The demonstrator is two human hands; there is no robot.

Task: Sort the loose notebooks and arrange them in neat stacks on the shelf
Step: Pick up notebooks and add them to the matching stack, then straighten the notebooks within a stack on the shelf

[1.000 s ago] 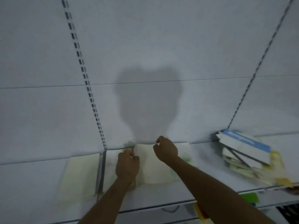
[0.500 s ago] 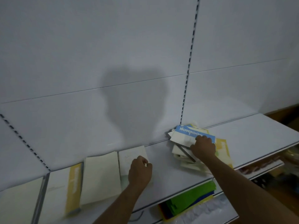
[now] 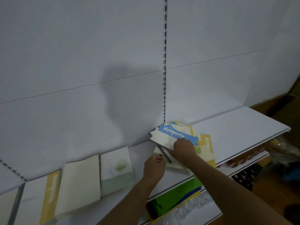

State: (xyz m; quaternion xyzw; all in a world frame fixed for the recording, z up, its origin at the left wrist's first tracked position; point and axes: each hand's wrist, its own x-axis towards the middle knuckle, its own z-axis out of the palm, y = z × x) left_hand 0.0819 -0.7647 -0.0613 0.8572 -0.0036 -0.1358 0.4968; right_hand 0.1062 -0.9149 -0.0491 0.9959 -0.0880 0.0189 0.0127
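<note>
Pressing loose notebook pile (image 3: 174,135) on shelf (image 3: 235,124): right hand (image 3: 184,150), fingers flat | left hand (image 3: 154,168) at 7 o'clock, fingers curled, contents unclear.

One word can be read: "Notebook", printed in white letters on the blue band of the cream-covered notebook (image 3: 177,135) lying on top of the loose pile; it is seen upside down from this side. White lettering runs along the yellow band of a cream notebook (image 3: 50,197) at the left, and more along a yellow-edged notebook (image 3: 207,142) in the pile, but neither can be made out.
</note>
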